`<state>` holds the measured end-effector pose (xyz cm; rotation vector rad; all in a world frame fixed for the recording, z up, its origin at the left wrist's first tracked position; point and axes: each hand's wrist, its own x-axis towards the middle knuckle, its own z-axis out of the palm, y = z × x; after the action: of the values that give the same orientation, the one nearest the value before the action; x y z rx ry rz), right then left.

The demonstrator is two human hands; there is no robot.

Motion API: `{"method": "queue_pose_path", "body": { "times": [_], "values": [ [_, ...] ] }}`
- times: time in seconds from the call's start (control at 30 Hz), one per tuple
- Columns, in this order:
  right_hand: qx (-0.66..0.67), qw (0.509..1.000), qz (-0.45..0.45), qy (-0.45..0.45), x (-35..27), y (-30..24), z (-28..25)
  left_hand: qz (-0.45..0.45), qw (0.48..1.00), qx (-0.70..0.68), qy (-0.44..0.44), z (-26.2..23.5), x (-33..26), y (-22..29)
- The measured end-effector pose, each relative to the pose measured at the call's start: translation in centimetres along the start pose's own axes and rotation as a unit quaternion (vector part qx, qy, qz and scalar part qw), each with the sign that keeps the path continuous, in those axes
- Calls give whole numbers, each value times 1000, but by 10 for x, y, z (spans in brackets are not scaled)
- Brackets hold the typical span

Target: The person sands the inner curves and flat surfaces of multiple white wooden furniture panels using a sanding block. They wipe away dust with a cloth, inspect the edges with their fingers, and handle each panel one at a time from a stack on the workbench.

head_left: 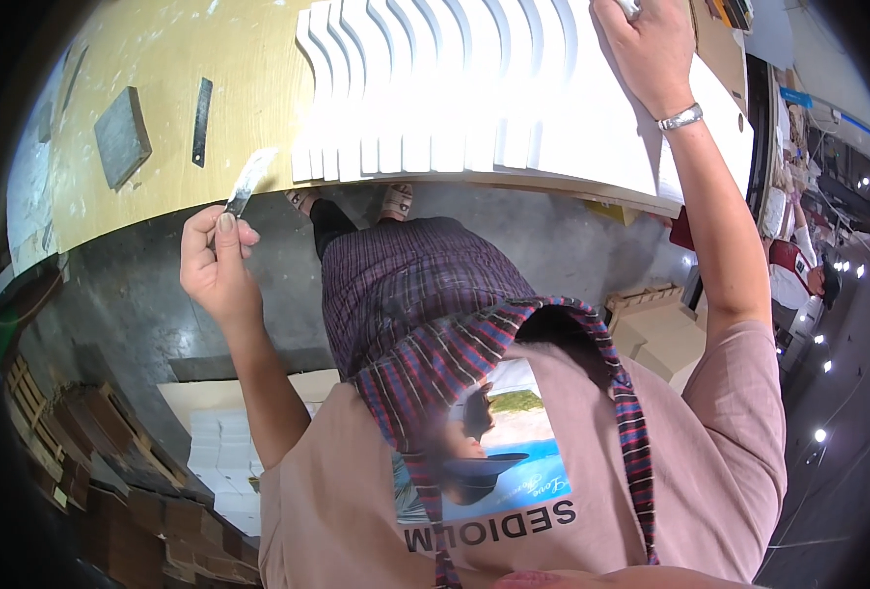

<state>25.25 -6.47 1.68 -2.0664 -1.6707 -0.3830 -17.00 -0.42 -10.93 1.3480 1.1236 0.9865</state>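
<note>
Your left hand (217, 257), left of centre in the frame, has its fingers curled shut with the thumb pinching a narrow putty knife (248, 183). The blade, smeared white, points up and right toward the lower left corner of the white wavy panel (435, 88).

That panel fills the upper centre: a row of curved white slats lying flat on the pale wooden table (190, 69), their lower ends at the table's near edge.

Your right hand (651, 49), upper right, rests on the panel's right part, fingers bent over something small and white at the top edge of the frame; you cannot tell what it is. A metal watch band (680, 119) circles that wrist.

Upper left on the table: a grey square block (121, 135) and, just beside it, a dark narrow strip (201, 120), apart from each other.
</note>
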Motion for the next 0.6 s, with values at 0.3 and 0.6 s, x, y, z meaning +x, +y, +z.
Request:
{"method": "queue_pose_path", "body": {
  "times": [0.3,0.6],
  "values": [
    [6,1000,1,-2,2,-5,-2,-84,996,20,-4,-6,-17,-20],
    [-5,1000,-1,-5,2,-4,1,-82,996,-35,4,7,-17,-16]
  ]
}}
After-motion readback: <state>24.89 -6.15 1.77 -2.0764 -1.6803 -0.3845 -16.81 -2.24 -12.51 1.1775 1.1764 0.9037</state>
